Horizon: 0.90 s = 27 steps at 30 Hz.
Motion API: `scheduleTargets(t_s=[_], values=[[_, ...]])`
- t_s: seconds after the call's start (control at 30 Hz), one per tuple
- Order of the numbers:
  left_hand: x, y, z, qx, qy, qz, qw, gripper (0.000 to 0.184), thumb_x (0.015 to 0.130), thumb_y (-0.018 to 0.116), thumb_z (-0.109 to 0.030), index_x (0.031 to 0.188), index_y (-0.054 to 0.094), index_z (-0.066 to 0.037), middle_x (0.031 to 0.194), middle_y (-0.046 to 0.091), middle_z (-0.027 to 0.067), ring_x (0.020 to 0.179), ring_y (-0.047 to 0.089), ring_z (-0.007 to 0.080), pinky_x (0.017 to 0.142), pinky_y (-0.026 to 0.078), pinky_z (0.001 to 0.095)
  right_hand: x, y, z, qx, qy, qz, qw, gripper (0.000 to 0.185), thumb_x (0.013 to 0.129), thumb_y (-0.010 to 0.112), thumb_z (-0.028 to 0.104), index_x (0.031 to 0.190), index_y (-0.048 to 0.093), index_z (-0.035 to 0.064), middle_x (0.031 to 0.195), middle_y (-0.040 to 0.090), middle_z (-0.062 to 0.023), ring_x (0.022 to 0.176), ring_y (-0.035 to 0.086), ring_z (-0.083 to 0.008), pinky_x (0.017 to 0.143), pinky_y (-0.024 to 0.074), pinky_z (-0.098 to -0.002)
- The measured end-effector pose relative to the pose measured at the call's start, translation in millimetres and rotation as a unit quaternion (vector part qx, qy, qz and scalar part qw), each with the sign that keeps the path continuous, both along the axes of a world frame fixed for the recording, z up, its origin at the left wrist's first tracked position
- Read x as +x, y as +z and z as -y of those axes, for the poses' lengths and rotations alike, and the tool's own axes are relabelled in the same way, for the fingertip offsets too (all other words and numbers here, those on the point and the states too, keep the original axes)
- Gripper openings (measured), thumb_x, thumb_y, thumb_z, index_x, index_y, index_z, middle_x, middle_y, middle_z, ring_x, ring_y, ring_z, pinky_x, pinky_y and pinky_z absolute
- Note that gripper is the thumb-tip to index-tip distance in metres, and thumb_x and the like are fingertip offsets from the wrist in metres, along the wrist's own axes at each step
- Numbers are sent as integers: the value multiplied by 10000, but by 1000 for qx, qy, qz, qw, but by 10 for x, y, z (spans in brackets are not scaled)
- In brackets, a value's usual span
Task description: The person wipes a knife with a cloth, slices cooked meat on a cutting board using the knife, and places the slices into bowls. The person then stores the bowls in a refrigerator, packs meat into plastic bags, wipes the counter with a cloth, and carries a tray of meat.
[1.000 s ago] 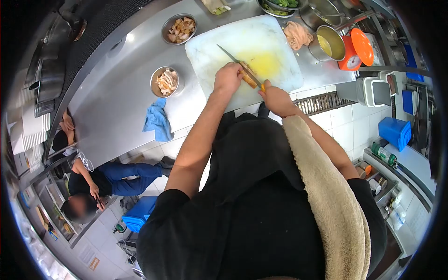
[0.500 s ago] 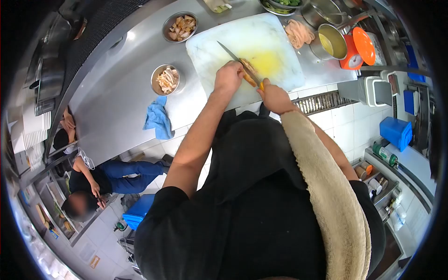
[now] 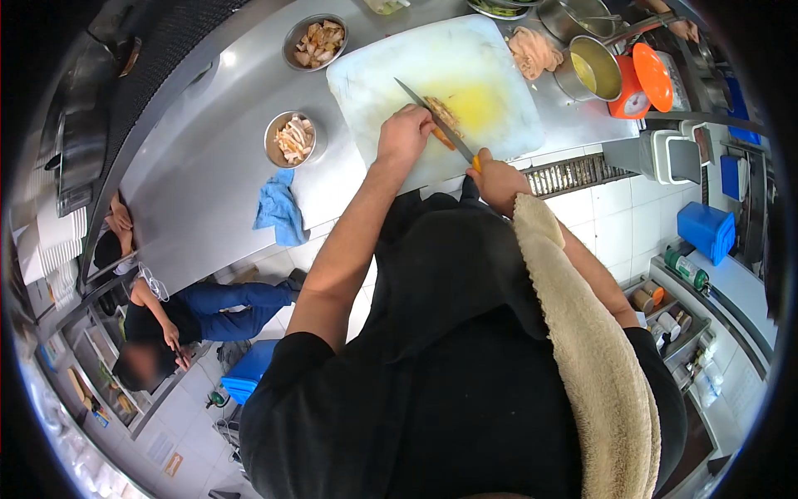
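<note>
A knife (image 3: 422, 101) with a yellow handle lies slantwise over the white cutting board (image 3: 374, 66). My right hand (image 3: 501, 185) is closed around its handle at the board's near edge. Left of the blade, my left hand (image 3: 406, 133) has its fingers bent and pressed on a browned strip of food (image 3: 444, 138), which looks like cooked meat. Another browned piece (image 3: 446, 113) rests just across the blade, beside a yellow stain on the board. My left fingertips are close to the blade; whether they touch it I cannot tell.
Metal bowls of chopped pieces (image 3: 319, 44) and paler strips (image 3: 294, 139) stand left, near a blue cloth (image 3: 280, 208). At right are a peach cloth (image 3: 534, 52), a pot (image 3: 588, 71) and an orange scale (image 3: 633, 101). Another person (image 3: 158, 324) is at lower left; someone's hand (image 3: 684, 30) shows upper right.
My right hand has drawn the knife back slightly, toward me and to the right. My left hand stays on the food. Another person's hand has come into view at the upper right.
</note>
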State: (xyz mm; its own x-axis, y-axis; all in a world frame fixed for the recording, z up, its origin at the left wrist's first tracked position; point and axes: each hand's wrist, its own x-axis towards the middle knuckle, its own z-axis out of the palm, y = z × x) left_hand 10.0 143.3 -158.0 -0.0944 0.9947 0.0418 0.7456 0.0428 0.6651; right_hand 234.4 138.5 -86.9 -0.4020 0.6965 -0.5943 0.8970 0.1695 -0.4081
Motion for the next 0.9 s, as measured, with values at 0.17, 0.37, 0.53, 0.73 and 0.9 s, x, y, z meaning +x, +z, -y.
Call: scheduleTargets(t_s=[0.17,0.37,0.53,0.73,0.9], values=[[-37,-25,-19,3,-14,-6,1000,124,851,763,-157,947,738,-83,953,711,93,907,693,316,801,552,418,-59,-149,2,9,-6,-7,1000,353,1051,546,324,1170,484,-2,972,712,-289,960,690,-480,846,527,-562],[-27,40,-11,-24,-14,-11,1000,120,856,755,-163,941,729,-83,976,705,91,918,689,320,816,551,433,-263,-338,-112,46,-17,-41,998,363,1043,560,335,1179,492,5,961,714,-275,939,694,-475,823,533,-566],[69,26,-14,-6,7,-29,1000,108,862,746,-164,923,715,-81,972,690,107,920,680,338,816,550,450,-68,-371,-155,99,10,-51,994,385,1045,561,361,1161,469,6,900,704,-301,869,693,-495,766,536,-585],[146,25,36,26,53,-17,998,117,869,738,-137,923,685,-47,961,676,144,911,672,370,813,556,470,86,-195,-95,92,-14,50,994,401,1046,545,411,1179,473,39,885,712,-278,874,703,-479,763,543,-579],[100,55,102,21,53,-4,998,97,865,735,-120,934,705,-59,977,691,127,925,672,362,828,555,469,9,43,-31,74,6,75,994,394,1050,534,412,1178,472,45,912,722,-267,883,713,-462,767,551,-568]])
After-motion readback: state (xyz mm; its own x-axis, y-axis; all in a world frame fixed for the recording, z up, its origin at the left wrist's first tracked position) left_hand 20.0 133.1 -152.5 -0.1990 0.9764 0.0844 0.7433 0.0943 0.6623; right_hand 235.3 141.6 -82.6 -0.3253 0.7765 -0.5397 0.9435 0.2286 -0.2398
